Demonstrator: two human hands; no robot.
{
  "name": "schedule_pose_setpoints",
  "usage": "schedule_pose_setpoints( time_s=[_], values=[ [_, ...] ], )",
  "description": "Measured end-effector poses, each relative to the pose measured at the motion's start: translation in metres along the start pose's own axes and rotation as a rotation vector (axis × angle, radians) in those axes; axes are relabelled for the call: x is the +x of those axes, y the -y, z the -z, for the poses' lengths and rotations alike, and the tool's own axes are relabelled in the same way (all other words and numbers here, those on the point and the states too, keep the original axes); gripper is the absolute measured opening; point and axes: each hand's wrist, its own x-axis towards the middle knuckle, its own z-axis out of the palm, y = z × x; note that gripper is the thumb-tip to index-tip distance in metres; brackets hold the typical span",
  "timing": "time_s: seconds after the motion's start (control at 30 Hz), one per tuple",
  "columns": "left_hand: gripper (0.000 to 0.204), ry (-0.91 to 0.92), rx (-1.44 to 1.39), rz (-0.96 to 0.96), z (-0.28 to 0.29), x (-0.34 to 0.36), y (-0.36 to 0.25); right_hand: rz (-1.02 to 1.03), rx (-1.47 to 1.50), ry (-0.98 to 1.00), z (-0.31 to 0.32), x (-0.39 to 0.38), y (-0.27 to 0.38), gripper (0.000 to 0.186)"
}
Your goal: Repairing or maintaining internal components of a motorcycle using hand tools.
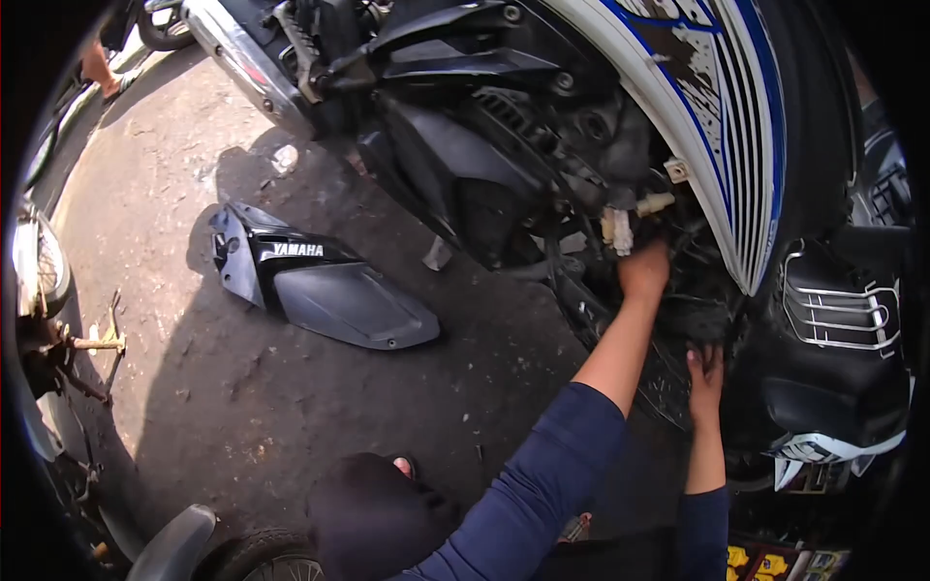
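Observation:
A motorcycle (542, 145) stands in front of me with its side cover off, showing black engine parts and white wire connectors (620, 228). My left hand (643, 273) reaches into the dark cavity just below those connectors, fingers hidden inside. My right hand (704, 373) presses into the same cavity lower down, fingers tucked among black parts. What either hand grips is hidden. A white and blue striped body panel (707, 107) curves over the opening.
A removed black side panel (320, 286) lies on the stained concrete ground to the left. The chrome exhaust (242, 58) runs along the top left. Another bike's wheel and stand (58, 320) sit at the left edge. My knee (373, 513) is at the bottom.

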Motion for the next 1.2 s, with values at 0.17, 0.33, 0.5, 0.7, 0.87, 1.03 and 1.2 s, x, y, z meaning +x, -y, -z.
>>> schedule_pose_setpoints(
  time_s=[0.17,0.33,0.5,0.7,0.87,1.03,1.2],
  values=[
    [0.023,0.212,0.637,-0.317,-0.067,-0.035,0.016,-0.222,0.148,-0.210,0.015,0.011,0.018,0.054],
    [0.022,0.100,0.540,-0.400,-0.074,-0.045,0.014,-0.126,0.169,-0.212,0.015,0.024,0.010,0.059],
    [0.025,0.202,0.386,-0.163,-0.088,-0.033,0.035,-0.122,0.140,-0.206,0.002,0.023,0.017,0.051],
    [0.025,0.277,0.307,-0.072,-0.086,-0.045,0.024,-0.070,0.073,-0.245,0.012,0.025,0.009,0.050],
    [0.025,0.111,0.404,-0.275,-0.095,-0.038,0.047,-0.048,0.113,-0.212,0.012,0.034,0.004,0.053],
    [0.035,0.134,0.213,-0.250,-0.074,-0.029,0.034,-0.086,0.135,-0.168,0.025,0.035,-0.008,0.051],
    [0.029,0.332,0.491,-0.212,-0.043,-0.031,-0.005,0.068,-0.098,-0.236,0.015,0.043,-0.004,0.070]
  ],
)
